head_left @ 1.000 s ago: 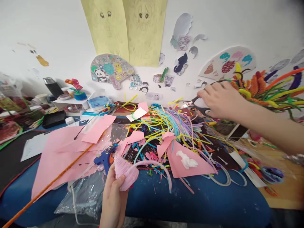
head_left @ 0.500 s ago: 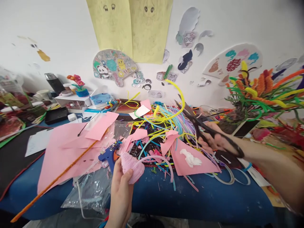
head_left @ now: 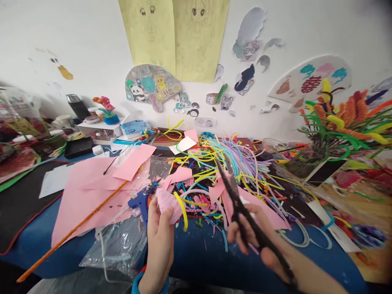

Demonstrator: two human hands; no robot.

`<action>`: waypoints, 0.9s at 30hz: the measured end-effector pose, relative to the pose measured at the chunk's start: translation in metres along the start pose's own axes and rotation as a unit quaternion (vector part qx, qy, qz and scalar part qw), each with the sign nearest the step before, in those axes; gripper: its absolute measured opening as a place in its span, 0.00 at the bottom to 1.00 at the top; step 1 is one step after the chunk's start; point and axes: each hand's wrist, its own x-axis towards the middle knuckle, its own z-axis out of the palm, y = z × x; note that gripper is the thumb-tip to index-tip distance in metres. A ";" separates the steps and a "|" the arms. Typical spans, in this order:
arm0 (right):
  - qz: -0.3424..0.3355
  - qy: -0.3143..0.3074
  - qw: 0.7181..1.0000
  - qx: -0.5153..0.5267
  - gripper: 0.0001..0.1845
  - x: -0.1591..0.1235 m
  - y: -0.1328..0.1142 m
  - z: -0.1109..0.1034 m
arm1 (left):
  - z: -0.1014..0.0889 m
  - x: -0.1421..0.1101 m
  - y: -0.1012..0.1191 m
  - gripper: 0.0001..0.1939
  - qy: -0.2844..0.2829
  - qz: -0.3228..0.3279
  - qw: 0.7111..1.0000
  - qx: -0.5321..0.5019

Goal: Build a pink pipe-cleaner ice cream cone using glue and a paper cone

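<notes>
My left hand [head_left: 159, 237] is closed around a pink fuzzy piece [head_left: 167, 203] that looks made of coiled pipe cleaner, thumb on its front. A short bent yellow pipe cleaner [head_left: 183, 214] shows against its right side; I cannot tell whether it is attached or just passing there. In my right hand [head_left: 257, 234] are large black scissors [head_left: 233, 196], blades pointing up and away and slightly apart at the tips. Behind the left hand lies a blue glue gun [head_left: 140, 204]. A pink sheet [head_left: 269, 212] lies partly hidden behind the right hand.
Loose pipe cleaners [head_left: 241, 155] pile up across the middle of the table [head_left: 199, 253]. An orange pipe-cleaner stick [head_left: 70, 228] crosses pink paper [head_left: 88, 179] and a clear plastic bag [head_left: 119, 241] at left. A vase of pipe-cleaner flowers [head_left: 346, 118] stands at right.
The right hand and scissors have come down and nearer. The yellow pipe cleaner that curved up by the blades is gone from there; a yellow piece now shows beside the pink piece.
</notes>
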 end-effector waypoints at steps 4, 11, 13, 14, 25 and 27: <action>-0.028 0.092 0.985 0.141 0.28 0.024 0.007 0.063 | -0.001 0.003 -0.008 0.25 -0.025 0.094 0.985 0.139; -0.005 0.140 0.960 0.241 0.30 0.057 0.003 0.098 | -0.005 -0.002 -0.020 0.23 -0.056 0.181 0.949 0.251; -0.014 0.149 0.958 0.244 0.27 0.059 -0.002 0.094 | -0.008 -0.002 -0.021 0.22 -0.076 0.183 0.945 0.261; -0.020 0.154 0.959 0.239 0.26 0.060 -0.005 0.090 | -0.010 -0.001 -0.021 0.22 -0.085 0.186 0.941 0.269; -0.226 0.477 0.838 -0.141 0.29 0.108 -0.016 -0.032 | -0.015 0.003 -0.023 0.25 -0.066 0.043 0.988 0.136; -0.197 0.377 0.890 -0.163 0.27 0.080 0.002 -0.029 | -0.017 0.006 -0.024 0.25 -0.059 0.031 0.993 0.100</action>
